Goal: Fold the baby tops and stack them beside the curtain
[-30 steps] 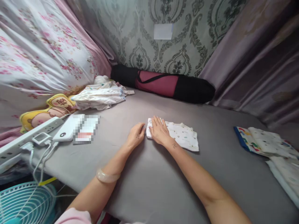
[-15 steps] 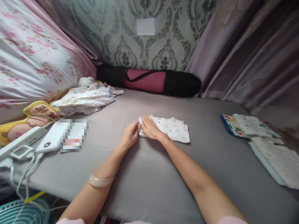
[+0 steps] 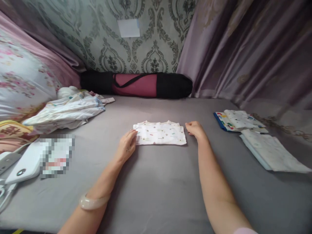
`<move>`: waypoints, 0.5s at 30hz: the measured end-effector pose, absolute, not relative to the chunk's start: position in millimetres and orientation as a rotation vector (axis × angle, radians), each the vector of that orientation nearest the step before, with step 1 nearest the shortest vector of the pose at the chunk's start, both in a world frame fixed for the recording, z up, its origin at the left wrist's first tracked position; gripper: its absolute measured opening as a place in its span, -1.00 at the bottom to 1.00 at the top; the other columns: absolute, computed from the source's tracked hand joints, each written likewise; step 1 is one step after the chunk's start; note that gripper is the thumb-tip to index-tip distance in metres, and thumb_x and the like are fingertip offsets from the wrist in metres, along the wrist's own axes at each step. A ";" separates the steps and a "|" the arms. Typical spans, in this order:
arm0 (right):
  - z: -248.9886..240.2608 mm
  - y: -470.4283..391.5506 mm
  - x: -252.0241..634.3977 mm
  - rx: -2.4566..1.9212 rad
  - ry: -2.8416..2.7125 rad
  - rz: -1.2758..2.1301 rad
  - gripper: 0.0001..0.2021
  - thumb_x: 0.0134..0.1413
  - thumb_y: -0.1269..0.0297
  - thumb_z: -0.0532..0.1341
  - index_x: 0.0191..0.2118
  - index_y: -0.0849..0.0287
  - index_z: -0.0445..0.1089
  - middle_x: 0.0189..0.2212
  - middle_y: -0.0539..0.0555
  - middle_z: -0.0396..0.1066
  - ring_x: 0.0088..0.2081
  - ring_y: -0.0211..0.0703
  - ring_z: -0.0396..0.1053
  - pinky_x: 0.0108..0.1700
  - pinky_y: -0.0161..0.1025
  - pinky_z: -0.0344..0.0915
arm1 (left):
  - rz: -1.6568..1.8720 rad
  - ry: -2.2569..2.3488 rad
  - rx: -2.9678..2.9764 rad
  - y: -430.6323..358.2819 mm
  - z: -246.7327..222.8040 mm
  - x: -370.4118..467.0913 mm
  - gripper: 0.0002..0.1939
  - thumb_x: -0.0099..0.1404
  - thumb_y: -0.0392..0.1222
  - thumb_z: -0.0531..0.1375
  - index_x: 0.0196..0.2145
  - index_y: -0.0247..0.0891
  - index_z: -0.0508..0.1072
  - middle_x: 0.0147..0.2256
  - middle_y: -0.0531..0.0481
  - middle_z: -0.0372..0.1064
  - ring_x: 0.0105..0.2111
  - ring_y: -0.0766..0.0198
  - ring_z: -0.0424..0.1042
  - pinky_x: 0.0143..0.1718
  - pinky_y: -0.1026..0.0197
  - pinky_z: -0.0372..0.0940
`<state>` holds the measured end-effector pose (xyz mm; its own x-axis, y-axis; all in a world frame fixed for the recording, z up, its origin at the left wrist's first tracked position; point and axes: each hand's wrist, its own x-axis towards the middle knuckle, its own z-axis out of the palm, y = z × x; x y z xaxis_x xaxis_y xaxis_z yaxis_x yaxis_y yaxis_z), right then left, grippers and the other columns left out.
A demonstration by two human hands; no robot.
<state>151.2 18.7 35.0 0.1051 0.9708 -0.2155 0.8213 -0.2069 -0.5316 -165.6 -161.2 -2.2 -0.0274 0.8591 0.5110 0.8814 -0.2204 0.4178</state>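
Note:
A small white baby garment (image 3: pixel 161 134) with a scattered print lies folded into a flat rectangle on the grey bed sheet. My left hand (image 3: pixel 126 144) rests at its left edge, fingertips touching the cloth and fingers loosely stretched. Just past the right edge, my right hand (image 3: pixel 195 129) hovers with its fingers curled together, apart from the garment, nothing visible in them. A pale bangle (image 3: pixel 94 202) circles my left forearm.
At right lie folded clothes (image 3: pixel 239 120) and a folded pale cloth (image 3: pixel 273 151). A heap of loose clothes (image 3: pixel 68 110) is at left, near a white power bank (image 3: pixel 26 162) with cables. A long black and maroon bag (image 3: pixel 136 85) lies along the wall.
My right hand has lifted off the garment's left part and moved right, beyond its right edge. My left hand stays at the left edge. The view has shifted right.

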 end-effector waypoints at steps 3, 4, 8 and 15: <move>25.5 20.5 159.2 -2.153 -1.738 0.911 -0.72 0.18 0.12 0.16 -0.39 0.21 0.46 -0.59 0.09 0.46 -0.56 -0.21 0.42 -0.49 -0.35 0.30 | -1.069 -1.916 -2.175 -160.4 -4.3 -165.2 -0.73 0.40 -0.21 -0.01 -0.04 -0.27 0.39 0.02 -0.24 0.43 0.09 0.07 0.38 0.11 -0.02 0.31; 24.5 20.6 158.9 -2.155 -1.763 0.909 -0.71 0.18 0.11 0.16 -0.41 0.20 0.45 -0.60 0.09 0.45 -0.56 -0.22 0.41 -0.50 -0.36 0.29 | -1.064 -1.906 -2.175 -160.1 -4.6 -164.8 -0.73 0.40 -0.21 0.00 -0.04 -0.26 0.39 0.01 -0.23 0.43 0.09 0.07 0.38 0.11 -0.02 0.31; 29.1 18.9 149.9 -2.168 -1.945 0.842 -0.61 0.18 0.02 0.14 -0.54 0.17 0.43 -0.64 0.10 0.42 -0.58 -0.22 0.36 -0.53 -0.35 0.20 | -1.053 -1.836 -2.197 -158.9 -3.1 -160.5 -0.75 0.40 -0.22 0.00 -0.05 -0.27 0.39 -0.01 -0.23 0.44 0.08 0.09 0.39 0.09 0.00 0.33; 46.8 1.1 137.0 -1.937 -1.797 1.229 -0.68 0.05 0.03 0.30 -0.48 0.21 0.41 -0.74 -0.06 0.26 -0.73 -0.41 0.01 -0.65 -0.38 -0.05 | -1.024 -1.840 -2.233 -157.8 -1.1 -152.3 -0.75 0.41 -0.24 -0.01 -0.05 -0.25 0.38 0.00 -0.22 0.43 0.10 0.10 0.37 0.11 -0.01 0.31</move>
